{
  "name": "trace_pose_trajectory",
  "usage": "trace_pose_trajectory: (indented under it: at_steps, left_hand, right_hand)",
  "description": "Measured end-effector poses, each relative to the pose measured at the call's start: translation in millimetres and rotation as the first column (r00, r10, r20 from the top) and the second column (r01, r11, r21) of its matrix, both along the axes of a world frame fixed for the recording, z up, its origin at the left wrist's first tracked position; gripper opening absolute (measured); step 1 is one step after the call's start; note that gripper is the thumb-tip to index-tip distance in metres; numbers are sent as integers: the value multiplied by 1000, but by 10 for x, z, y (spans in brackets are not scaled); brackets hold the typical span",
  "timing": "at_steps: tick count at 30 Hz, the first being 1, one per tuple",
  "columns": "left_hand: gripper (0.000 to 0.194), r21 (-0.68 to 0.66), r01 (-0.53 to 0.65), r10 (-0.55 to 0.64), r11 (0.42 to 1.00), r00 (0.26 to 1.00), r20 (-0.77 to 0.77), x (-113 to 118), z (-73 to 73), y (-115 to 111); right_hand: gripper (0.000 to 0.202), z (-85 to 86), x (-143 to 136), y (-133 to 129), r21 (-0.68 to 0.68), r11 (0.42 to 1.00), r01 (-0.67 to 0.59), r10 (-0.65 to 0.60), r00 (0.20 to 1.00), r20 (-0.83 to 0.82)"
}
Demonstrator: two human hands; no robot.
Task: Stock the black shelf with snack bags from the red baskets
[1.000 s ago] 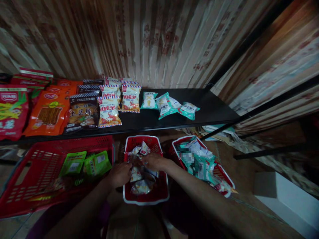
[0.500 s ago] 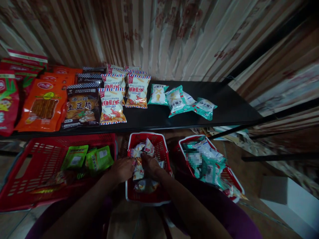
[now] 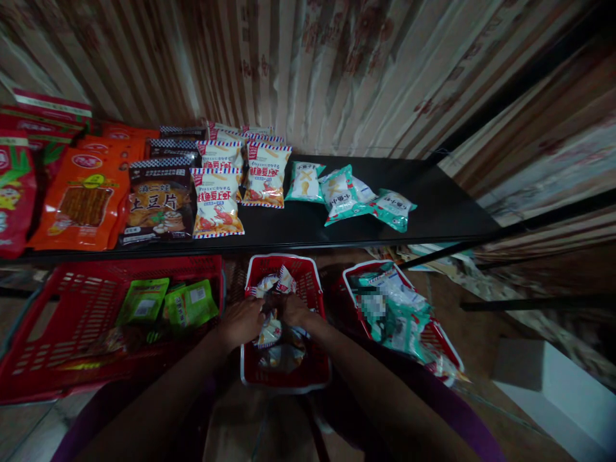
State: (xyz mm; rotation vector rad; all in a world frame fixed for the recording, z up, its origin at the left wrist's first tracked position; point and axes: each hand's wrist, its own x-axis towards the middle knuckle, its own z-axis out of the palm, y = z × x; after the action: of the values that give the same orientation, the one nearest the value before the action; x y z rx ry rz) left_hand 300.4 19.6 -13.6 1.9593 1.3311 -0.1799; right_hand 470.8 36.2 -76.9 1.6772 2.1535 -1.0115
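Both my hands are inside the small red basket (image 3: 317, 273) in the middle, among white snack bags with red and blue edges. My left hand (image 3: 244, 319) is closed on the edge of a snack bag (image 3: 270, 330), which tilts below its fingers. Across from it, my right hand (image 3: 297, 313) has its fingers bent in among the bags; what they grip is too dark to make out. Another snack bag (image 3: 287, 280) stands near the basket's far end, and a further bag (image 3: 283, 357) lies at the near end.
A black shelf (image 3: 298, 224) behind bears orange packs (image 3: 79, 199), brown packs (image 3: 158, 202), white shrimp-snack bags (image 3: 219, 202) and teal bags (image 3: 339, 196). Red baskets flank mine: the left basket (image 3: 96, 282) holds green packs (image 3: 192, 304), the right basket (image 3: 450, 350) teal bags. A white box (image 3: 520, 366) stands at right.
The snack bag between my hands has turned and sunk a little. My right hand has shifted slightly up, its fingers bent further in. The left hand has moved slightly.
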Motion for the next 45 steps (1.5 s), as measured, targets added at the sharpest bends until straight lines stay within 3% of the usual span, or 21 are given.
trace_pose_trajectory:
  at_steps: [4,7,10,12,15,18,22,25,31,34,39,42,45]
  left_hand:
    - [39,9,-105,105,994,994,43,24,18,34]
    - [41,-80,-211,224,974,950,218,27,2,35]
    - [40,-314,-285,411,906,771,486,53,4,-11]
    - [42,-459,-293,530,839,631,566,78,39,-70]
    - [51,-589,-286,634,756,546,548,102,113,-180]
    - [62,-685,-213,674,697,519,525,104,132,-264]
    - [62,-678,-177,666,713,474,576,121,59,-282]
    - [63,-639,-224,660,735,450,602,129,37,-250]
    - [61,-676,-246,701,695,441,560,78,143,-202]
    - [59,-699,-302,754,649,383,534,59,168,-185]
    - [51,-704,-360,791,611,296,535,-6,118,-113]
    - [45,-654,-470,800,593,252,545,-80,79,-40]
    - [43,-643,-571,835,510,149,530,-149,69,26]
  right_hand:
    - [25,507,201,96,22,999,35,-33,997,-68]
    - [20,925,331,69,12,989,146,-139,965,-222]
    - [22,1215,438,-35,-37,952,303,-293,874,-387]
    - [25,1301,483,-110,-54,921,386,-368,816,-445]
    - [28,1314,501,-183,-109,866,489,-477,738,-478]
    - [31,1270,474,-188,-113,854,509,-497,731,-467]
    - [36,1204,424,-120,-59,880,472,-437,753,-493]
    - [37,1166,395,-52,-59,856,514,-474,732,-489]
    - [33,1142,345,62,-150,715,682,-617,516,-595]
    - [34,1143,335,101,-154,686,712,-638,485,-599]
    - [32,1155,355,144,-165,691,704,-642,491,-589]
    - [30,1149,370,132,-249,686,683,-667,455,-590]
    - [30,1107,358,66,-405,670,622,-716,397,-574]
